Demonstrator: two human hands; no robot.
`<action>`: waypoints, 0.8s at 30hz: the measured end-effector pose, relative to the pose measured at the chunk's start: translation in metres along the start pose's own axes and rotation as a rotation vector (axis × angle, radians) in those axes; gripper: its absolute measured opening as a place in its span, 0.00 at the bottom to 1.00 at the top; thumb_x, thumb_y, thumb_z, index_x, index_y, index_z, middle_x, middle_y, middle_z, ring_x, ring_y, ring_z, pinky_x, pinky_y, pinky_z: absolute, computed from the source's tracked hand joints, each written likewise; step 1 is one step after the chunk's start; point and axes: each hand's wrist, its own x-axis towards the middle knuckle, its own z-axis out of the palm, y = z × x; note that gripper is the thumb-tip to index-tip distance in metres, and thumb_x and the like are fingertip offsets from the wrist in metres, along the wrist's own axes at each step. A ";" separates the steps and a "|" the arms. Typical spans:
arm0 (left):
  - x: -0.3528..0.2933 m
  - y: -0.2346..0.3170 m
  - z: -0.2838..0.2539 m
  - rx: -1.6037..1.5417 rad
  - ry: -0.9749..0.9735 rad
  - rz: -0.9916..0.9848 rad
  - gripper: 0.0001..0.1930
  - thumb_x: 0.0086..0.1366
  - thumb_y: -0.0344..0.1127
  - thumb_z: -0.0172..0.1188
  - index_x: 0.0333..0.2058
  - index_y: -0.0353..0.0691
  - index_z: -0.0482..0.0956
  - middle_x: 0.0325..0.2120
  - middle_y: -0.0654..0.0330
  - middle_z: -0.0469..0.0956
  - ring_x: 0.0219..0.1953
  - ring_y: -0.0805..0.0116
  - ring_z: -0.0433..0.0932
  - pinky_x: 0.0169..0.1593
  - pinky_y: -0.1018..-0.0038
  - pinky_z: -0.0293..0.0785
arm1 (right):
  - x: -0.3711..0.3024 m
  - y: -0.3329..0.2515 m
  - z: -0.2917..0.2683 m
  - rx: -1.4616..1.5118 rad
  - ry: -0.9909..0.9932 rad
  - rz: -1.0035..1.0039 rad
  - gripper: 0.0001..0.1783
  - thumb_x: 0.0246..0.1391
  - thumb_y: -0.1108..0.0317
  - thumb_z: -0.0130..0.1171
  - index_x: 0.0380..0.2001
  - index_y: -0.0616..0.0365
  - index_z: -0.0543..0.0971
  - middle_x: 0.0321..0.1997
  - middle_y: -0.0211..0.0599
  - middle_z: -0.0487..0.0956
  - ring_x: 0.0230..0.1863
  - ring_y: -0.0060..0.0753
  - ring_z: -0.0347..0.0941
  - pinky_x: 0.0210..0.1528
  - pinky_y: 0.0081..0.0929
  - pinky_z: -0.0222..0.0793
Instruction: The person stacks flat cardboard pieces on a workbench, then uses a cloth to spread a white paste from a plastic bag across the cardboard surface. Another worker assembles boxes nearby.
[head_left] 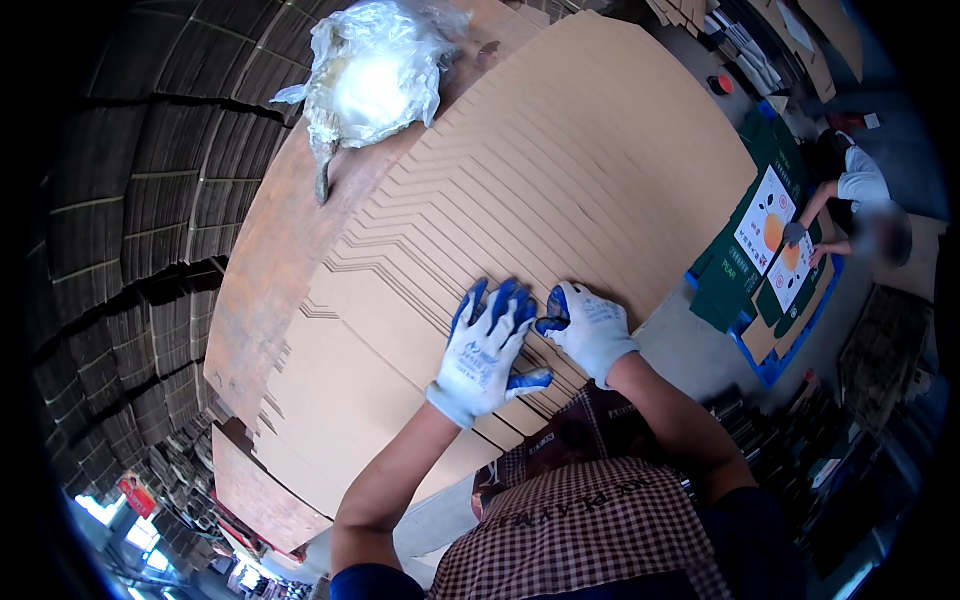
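Brown cardboard sheets [590, 140] lie fanned out in an overlapping row, their stepped edges running from the far side down toward me. My left hand [485, 350], in a white glove with blue-coated fingers, rests flat on them with its fingers spread. Just to its right, my right hand [592, 330] wears a matching glove. Its fingers are curled, with thumb and forefinger drawn together at a sheet's edge. The undersides of those fingertips are hidden. Closer to my checked apron [580, 520], more sheet edges show below the hands.
Crumpled clear plastic [375, 80] sits on the worn wooden board [260, 310] at the far left. Tall bundles of strapped cardboard [150, 200] line the left side. On the right, a co-worker [865, 180] bends over green printed cardboard [745, 240] above a blue-edged stand [775, 370].
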 end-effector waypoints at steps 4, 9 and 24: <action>0.012 -0.006 0.007 -0.012 -0.020 0.030 0.50 0.52 0.68 0.61 0.66 0.36 0.66 0.67 0.51 0.63 0.71 0.50 0.58 0.74 0.42 0.41 | 0.000 0.002 -0.014 -0.018 -0.058 0.046 0.21 0.58 0.50 0.62 0.47 0.51 0.74 0.49 0.41 0.79 0.46 0.48 0.80 0.46 0.46 0.76; 0.016 -0.007 0.012 -0.007 -0.039 0.020 0.52 0.50 0.67 0.64 0.69 0.42 0.61 0.69 0.55 0.60 0.72 0.51 0.56 0.75 0.42 0.40 | 0.010 0.008 -0.009 -0.041 -0.063 0.066 0.21 0.59 0.51 0.61 0.49 0.50 0.73 0.51 0.41 0.79 0.48 0.50 0.79 0.48 0.48 0.74; 0.009 -0.010 0.013 -0.011 -0.081 0.006 0.53 0.51 0.69 0.63 0.69 0.42 0.60 0.71 0.55 0.57 0.73 0.53 0.54 0.75 0.43 0.37 | -0.006 -0.010 -0.005 -0.151 0.007 0.011 0.26 0.53 0.46 0.66 0.48 0.49 0.72 0.49 0.40 0.77 0.47 0.48 0.80 0.46 0.46 0.76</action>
